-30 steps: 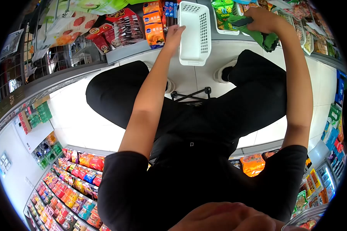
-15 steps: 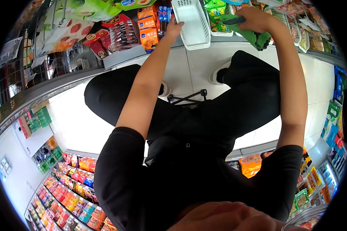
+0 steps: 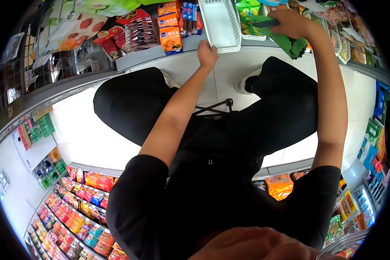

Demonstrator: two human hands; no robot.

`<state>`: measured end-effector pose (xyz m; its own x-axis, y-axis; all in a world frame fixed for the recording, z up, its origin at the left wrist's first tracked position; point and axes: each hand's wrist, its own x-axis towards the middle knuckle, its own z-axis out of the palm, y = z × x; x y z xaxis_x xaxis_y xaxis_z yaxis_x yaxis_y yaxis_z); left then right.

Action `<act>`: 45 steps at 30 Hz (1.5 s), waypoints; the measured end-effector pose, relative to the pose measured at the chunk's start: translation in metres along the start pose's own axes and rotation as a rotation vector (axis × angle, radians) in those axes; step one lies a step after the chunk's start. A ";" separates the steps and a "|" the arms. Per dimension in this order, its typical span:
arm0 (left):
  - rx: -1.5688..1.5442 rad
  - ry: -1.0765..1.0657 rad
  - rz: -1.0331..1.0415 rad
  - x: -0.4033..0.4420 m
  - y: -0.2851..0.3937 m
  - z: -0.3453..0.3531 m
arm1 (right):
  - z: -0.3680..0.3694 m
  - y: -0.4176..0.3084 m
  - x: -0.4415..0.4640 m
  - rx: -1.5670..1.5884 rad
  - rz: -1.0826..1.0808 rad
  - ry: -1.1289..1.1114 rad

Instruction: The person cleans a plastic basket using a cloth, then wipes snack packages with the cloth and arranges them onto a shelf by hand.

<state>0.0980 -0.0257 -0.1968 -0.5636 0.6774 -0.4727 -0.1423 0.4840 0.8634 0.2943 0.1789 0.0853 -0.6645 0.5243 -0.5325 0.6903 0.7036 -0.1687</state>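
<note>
Touching the basket corner [image 3: 223,49], left hand [image 3: 208,54] hides its grip; right hand [image 3: 291,24] clutches cloth [image 3: 286,43].

You are in a shop, by its look a grocery or snack store. The low shelf [image 3: 138,60] before you carries packaged goods side by side: red packets [image 3: 136,37], orange packs [image 3: 170,39] and glossy green bags [image 3: 248,8]. Behind you, tiered racks [image 3: 95,167] hold row upon row of bright snack packs [image 3: 76,216], many of them repeated, and a pink sign [image 3: 52,236] with large characters sits among them. Off to one side, bottles [image 3: 60,167] are grouped together; on the other, a brightly lit case [image 3: 366,207] resembles a store cooler. Pale floor tiles [image 3: 353,102] line the aisle between your displays.
</note>
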 end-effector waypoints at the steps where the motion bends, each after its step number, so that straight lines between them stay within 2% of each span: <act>1: 0.081 0.070 0.172 0.010 -0.012 0.003 | -0.001 -0.004 -0.006 -0.010 0.000 0.019; 3: 0.251 0.207 0.516 0.051 -0.048 0.010 | 0.002 -0.005 -0.009 -0.015 -0.009 0.052; 4: 0.113 0.182 0.452 0.057 -0.044 0.010 | 0.005 -0.002 -0.010 -0.011 -0.017 0.066; 7: 0.232 0.072 0.373 0.057 -0.031 -0.002 | 0.000 -0.007 -0.010 0.064 0.005 0.024; 10: 0.415 0.302 0.506 0.036 -0.008 -0.019 | -0.011 -0.016 -0.011 0.096 0.022 -0.045; 13: 0.388 0.398 0.560 0.030 0.043 -0.041 | -0.007 -0.012 -0.008 0.062 -0.016 -0.030; 16: 0.634 0.546 0.792 0.078 0.054 -0.049 | -0.005 -0.013 -0.007 0.016 -0.037 -0.005; 20: 1.017 0.397 0.493 0.119 0.075 -0.050 | 0.003 -0.009 -0.008 0.022 -0.018 0.085; 24: 1.109 0.256 0.292 0.141 0.087 -0.049 | -0.021 -0.034 -0.018 0.018 0.050 -0.042; 39: 1.125 0.063 0.020 0.173 0.103 -0.043 | -0.031 -0.044 -0.023 0.047 0.050 -0.051; 45: 1.011 0.095 0.064 0.167 0.108 -0.057 | -0.027 -0.040 -0.018 0.027 0.051 -0.036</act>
<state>-0.0573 0.1080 -0.1729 -0.6147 0.6931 -0.3766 0.6202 0.7196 0.3122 0.2705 0.1541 0.1237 -0.6181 0.5410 -0.5703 0.7306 0.6631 -0.1628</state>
